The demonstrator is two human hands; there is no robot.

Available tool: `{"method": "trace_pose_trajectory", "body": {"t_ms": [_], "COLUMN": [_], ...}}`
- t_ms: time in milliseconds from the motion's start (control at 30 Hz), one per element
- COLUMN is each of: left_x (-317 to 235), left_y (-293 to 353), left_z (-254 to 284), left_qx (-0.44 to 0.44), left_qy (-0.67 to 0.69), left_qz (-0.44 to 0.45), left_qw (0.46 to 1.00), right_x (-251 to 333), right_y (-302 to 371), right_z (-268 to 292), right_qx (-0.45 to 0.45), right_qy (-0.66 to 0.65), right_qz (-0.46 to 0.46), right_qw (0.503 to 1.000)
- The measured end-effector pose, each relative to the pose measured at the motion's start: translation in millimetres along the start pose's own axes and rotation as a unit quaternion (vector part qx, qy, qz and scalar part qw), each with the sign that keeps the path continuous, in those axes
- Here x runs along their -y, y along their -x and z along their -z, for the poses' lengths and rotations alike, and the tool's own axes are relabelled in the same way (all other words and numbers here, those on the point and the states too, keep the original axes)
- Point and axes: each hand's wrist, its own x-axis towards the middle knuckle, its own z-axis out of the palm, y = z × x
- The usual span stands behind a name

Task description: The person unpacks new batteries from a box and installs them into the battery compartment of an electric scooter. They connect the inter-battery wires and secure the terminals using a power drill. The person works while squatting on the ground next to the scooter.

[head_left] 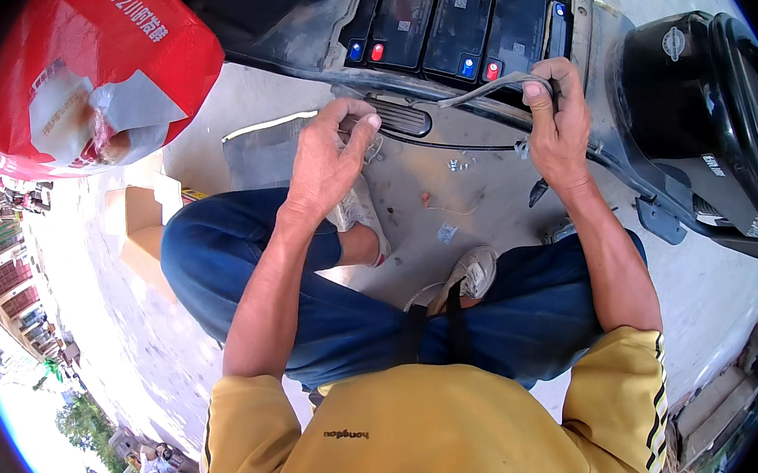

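Observation:
My right hand (559, 126) is closed on a grey cable (497, 87), thumb against bent fingers. The cable's loose end points left, over the edge of the open battery bay. My left hand (327, 160) is closed too, with thumb and forefinger pinched near the black footrest (400, 117); what it holds, if anything, I cannot make out. Just beyond both hands, several black batteries (405, 18) sit side by side in the floor bay of an electric scooter (602, 55). Red and blue caps cover their terminals.
A red plastic-wrapped load (137, 50) stands at the far left, an open cardboard box (138, 217) nearer. The scooter's black seat or storage box (681, 84) is at the right. Small metal parts (457, 165) and a clear bag (446, 232) lie on the ground between my feet.

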Motion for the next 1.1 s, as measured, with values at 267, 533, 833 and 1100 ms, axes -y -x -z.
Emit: {"method": "trace_pose_trajectory", "body": {"t_ms": [267,533,833,1100], "left_x": [-12,-47,-44,-11], "left_y": [16,21,-34,-89], "left_z": [-59,-60,59,38], "left_qx": [0.069,0.167,-0.025,-0.115], "left_qy": [0.452,-0.054,-0.278,0.004], "left_qz": [0.174,0.009,-0.195,-0.106], "left_qw": [0.872,0.984,0.940,0.988], "right_x": [26,32,82,23], "right_y": [9,-13,-36,-40], "right_z": [17,31,6,-46], "right_qx": [0.062,-0.002,0.223,0.243], "right_qy": [-0.093,-0.249,0.099,0.320], "right_qz": [0.076,-0.061,0.003,0.119], "right_qw": [0.991,0.967,0.970,0.908]}}
